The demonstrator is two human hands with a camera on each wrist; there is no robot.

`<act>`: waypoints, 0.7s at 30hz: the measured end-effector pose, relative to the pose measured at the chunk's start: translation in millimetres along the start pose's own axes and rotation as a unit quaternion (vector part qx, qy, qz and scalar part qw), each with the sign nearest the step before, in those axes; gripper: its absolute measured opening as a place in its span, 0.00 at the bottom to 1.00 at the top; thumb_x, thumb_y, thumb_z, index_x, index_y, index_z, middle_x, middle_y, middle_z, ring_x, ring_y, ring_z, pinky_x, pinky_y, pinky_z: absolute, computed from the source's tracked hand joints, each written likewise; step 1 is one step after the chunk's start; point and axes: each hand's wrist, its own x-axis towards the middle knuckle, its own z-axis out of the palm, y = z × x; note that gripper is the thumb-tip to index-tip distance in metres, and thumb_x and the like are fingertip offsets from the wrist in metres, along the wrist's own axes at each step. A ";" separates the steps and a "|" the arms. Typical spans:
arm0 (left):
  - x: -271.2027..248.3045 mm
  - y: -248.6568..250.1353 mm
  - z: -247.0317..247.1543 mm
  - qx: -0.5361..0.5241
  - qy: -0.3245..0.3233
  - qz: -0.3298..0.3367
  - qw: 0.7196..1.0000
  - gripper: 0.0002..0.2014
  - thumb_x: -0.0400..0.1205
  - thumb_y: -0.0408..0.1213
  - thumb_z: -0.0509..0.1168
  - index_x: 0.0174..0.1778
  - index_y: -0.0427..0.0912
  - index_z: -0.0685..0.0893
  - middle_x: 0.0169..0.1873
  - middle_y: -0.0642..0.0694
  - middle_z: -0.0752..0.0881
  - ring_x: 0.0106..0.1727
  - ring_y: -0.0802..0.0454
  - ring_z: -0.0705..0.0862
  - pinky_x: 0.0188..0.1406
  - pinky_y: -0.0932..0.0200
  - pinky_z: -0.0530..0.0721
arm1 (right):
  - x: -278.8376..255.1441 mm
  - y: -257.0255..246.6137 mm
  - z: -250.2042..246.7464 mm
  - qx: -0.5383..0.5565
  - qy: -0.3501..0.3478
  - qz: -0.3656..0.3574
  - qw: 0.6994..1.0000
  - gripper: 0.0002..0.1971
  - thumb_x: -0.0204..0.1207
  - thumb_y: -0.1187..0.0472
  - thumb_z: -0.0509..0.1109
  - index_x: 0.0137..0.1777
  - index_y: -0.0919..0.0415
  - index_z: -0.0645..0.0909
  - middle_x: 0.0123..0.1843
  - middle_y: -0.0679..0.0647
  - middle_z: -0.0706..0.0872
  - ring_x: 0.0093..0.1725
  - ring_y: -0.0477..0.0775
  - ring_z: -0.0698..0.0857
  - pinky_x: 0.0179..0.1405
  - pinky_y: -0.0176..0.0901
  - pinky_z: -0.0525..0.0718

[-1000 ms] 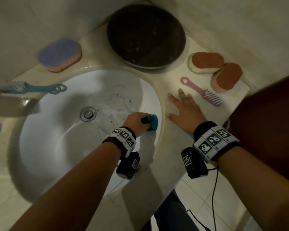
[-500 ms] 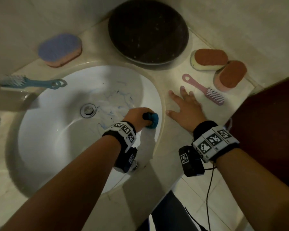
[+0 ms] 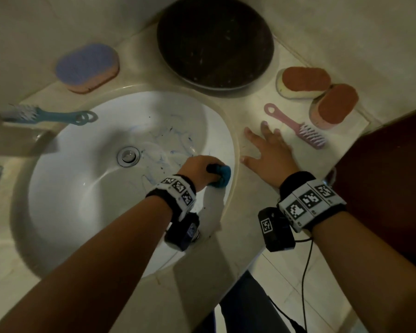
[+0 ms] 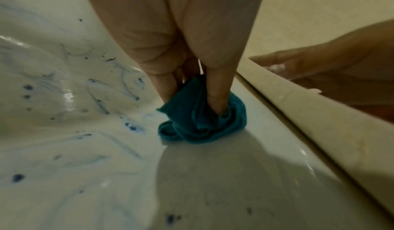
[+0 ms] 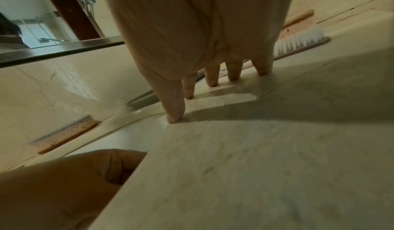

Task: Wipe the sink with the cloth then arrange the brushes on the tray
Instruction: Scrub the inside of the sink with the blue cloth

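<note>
My left hand (image 3: 199, 168) grips a bunched teal cloth (image 3: 222, 176) (image 4: 202, 122) against the right inner wall of the white sink (image 3: 82, 188), which carries blue smears and specks (image 4: 95, 95). My right hand (image 3: 267, 150) lies flat with spread fingers (image 5: 213, 76) on the counter beside the rim. A pink brush (image 3: 298, 127) (image 5: 298, 41) lies just beyond those fingers. A blue brush (image 3: 46, 115) rests at the sink's far left edge. The dark round tray (image 3: 214, 42) stands behind the sink.
A purple sponge (image 3: 87, 66) lies at the back left, two orange-topped sponges (image 3: 320, 92) at the back right. The drain (image 3: 128, 156) sits mid-basin. A dark wooden panel (image 3: 389, 176) borders the counter on the right. Tiled floor shows below.
My left hand has slid the cloth slightly along the sink's right wall, nearer the front rim. The right hand stays flat on the counter.
</note>
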 end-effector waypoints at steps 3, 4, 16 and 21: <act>-4.0 -0.1 -3.4 0.073 -0.040 0.025 0.996 0.19 0.75 0.34 0.72 0.62 0.47 0.85 0.57 0.46 0.86 0.59 0.51 0.82 0.57 0.67 0.75 | -0.3 -0.1 0.4 0.014 -0.002 0.004 1.000 0.34 0.79 0.44 0.62 0.81 0.38 0.49 0.86 0.49 0.41 0.84 0.60 0.42 0.81 0.64 0.48; -10.0 -2.0 -5.0 0.095 -0.065 0.029 0.993 0.20 0.74 0.35 0.73 0.62 0.47 0.84 0.57 0.47 0.86 0.60 0.51 0.82 0.57 0.66 0.75 | -0.4 -0.2 0.5 0.016 -0.001 0.003 1.000 0.34 0.79 0.44 0.63 0.81 0.38 0.49 0.86 0.49 0.42 0.84 0.60 0.43 0.81 0.64 0.49; -15.4 -2.4 -2.1 0.097 -0.049 0.034 0.993 0.19 0.75 0.31 0.70 0.62 0.48 0.85 0.60 0.46 0.85 0.62 0.50 0.81 0.54 0.71 0.70 | -0.4 -0.3 -0.3 0.013 0.000 0.001 1.000 0.34 0.79 0.44 0.63 0.81 0.38 0.49 0.86 0.49 0.42 0.84 0.60 0.42 0.81 0.64 0.49; -26.3 -3.3 0.3 0.061 -0.070 0.023 0.995 0.26 0.77 0.37 0.71 0.72 0.51 0.76 0.68 0.48 0.80 0.69 0.51 0.77 0.62 0.69 0.67 | -0.8 0.3 0.4 0.007 -0.001 0.000 1.000 0.35 0.79 0.44 0.62 0.81 0.38 0.49 0.86 0.49 0.41 0.84 0.60 0.42 0.81 0.65 0.49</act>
